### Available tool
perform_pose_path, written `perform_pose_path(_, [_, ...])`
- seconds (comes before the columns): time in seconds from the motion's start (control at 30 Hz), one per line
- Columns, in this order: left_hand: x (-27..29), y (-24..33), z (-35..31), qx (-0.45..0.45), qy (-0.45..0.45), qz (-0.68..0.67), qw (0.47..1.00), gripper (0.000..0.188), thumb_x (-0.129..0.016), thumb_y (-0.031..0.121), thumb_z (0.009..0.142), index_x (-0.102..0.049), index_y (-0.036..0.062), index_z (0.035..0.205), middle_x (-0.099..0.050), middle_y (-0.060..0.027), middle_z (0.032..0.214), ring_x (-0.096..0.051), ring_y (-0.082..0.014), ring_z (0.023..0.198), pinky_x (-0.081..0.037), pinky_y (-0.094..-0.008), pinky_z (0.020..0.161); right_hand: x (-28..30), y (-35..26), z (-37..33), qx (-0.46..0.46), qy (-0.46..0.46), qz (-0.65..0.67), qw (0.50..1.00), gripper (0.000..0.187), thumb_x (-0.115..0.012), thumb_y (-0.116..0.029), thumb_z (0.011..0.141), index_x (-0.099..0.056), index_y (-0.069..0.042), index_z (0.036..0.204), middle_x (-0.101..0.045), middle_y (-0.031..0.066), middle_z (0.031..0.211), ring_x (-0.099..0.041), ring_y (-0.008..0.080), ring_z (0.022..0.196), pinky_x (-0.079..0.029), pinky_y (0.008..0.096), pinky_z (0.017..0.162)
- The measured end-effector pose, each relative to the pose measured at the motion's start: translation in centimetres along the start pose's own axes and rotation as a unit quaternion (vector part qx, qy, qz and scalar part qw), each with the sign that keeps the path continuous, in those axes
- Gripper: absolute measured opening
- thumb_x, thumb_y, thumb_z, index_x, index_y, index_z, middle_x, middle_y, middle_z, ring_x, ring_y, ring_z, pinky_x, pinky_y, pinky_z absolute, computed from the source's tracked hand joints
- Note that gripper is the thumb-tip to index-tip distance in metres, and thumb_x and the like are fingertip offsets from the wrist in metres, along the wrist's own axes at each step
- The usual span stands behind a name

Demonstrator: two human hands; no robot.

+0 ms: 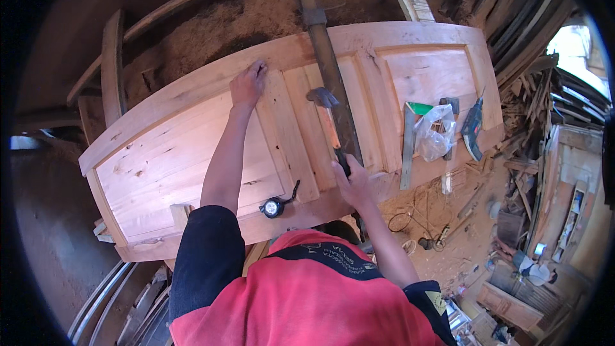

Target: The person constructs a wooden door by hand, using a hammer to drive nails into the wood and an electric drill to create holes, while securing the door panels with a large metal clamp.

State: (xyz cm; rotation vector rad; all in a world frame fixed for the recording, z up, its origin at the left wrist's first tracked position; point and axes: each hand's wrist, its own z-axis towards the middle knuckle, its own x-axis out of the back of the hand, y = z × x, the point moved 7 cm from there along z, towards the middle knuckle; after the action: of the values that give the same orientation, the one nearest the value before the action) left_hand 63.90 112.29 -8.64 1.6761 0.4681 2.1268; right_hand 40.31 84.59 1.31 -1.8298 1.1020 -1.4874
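Note:
A pale wooden panelled door (186,160) lies flat across the supports in front of me. My left hand (248,84) rests on its far rail, fingers closed in a pinch; whatever they hold, if anything, is too small to name. In my right hand (352,182) is a claw hammer (329,127), gripped by its dark handle with the head pointing away from me. The hammer head hangs over the door's middle, beside a dark pole (333,70) that crosses above the wood. On the near rail sits a small round black device (272,207) with a pale face and strap.
A clear plastic bag (435,133), a flat grey strip (407,150) and a blue-green power drill (473,129) lie at the door's right end. Sawdust (211,38) is heaped beyond the door. At lower right, a person (535,270) is on the cluttered floor.

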Motion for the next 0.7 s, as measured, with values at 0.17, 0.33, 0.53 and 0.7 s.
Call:
perform_pose_path(0.17, [-1.2,-1.4,0.3,0.039,-0.02,0.009,0.999,0.03,-0.064,0.039,0.093,-0.068,0.0214,0.117,-0.072,-0.0054,0.107,-0.068,-0.0289,0.099,-0.056,-0.0411,0.08,-2.9,-2.5,5.2,0.05,-0.019,0.007,0.999,0.028,-0.061,-0.028,0.097,-0.059,0.0,0.098,-0.06,0.0247,0.072,-0.065,0.0433,0.071,-0.047,0.0448,0.058])
perform_pose_path(0.33, [0.4,-1.1,-1.0,0.089,0.0,-0.068,0.994,0.038,-0.068,0.039,0.09,-0.063,0.0164,0.12,-0.068,-0.0085,0.115,-0.065,-0.0269,0.105,-0.054,-0.0418,0.084,-1.5,-11.2,7.7,0.171,0.056,0.073,0.981,0.026,-0.058,-0.023,0.098,-0.057,0.002,0.1,-0.057,0.0145,0.069,-0.061,0.0282,0.066,-0.046,0.0389,0.056])
perform_pose_path(0.53, [2.9,-3.8,-8.0,0.129,0.066,0.012,0.989,0.031,-0.063,0.026,0.091,-0.06,0.011,0.117,-0.065,-0.01,0.108,-0.064,-0.0289,0.099,-0.052,-0.0427,0.083,-5.3,-10.3,9.4,0.385,0.143,0.005,0.912,0.027,-0.053,-0.026,0.101,-0.049,-0.001,0.092,-0.053,0.0125,0.062,-0.053,0.0321,0.049,-0.045,0.0408,0.053])
perform_pose_path(0.7, [3.5,-5.7,-9.6,0.108,0.101,0.003,0.989,0.027,-0.062,0.023,0.09,-0.06,0.0101,0.113,-0.063,-0.0113,0.101,-0.063,-0.0296,0.095,-0.051,-0.042,0.079,-9.7,-3.9,12.3,0.043,-0.049,-0.122,0.99,0.027,-0.054,-0.025,0.1,-0.052,0.001,0.102,-0.06,0.0257,0.068,-0.061,0.0515,0.069,-0.048,0.0504,0.058])
